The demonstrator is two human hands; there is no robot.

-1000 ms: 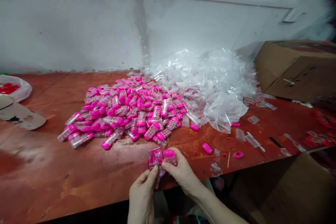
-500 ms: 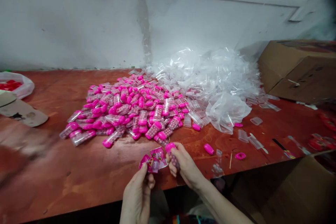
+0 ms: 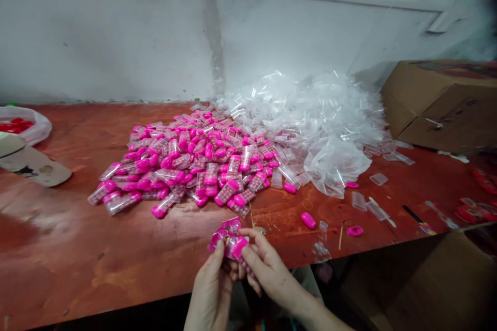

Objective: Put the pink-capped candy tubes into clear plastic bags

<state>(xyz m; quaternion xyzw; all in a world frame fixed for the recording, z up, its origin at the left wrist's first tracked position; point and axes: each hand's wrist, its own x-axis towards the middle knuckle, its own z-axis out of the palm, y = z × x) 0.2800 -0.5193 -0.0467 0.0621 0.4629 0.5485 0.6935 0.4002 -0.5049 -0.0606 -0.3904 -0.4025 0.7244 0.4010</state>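
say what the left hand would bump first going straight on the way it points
Beyond the pink packet it holds, the left hand would likely meet the pile of pink-capped tubes; depth is unclear.

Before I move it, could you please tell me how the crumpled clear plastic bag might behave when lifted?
The bag will probably be floppy, judging by its soft folds. Its thin, see-through film suggests little weight. It could also disturb the clear plastic pieces close beside it.
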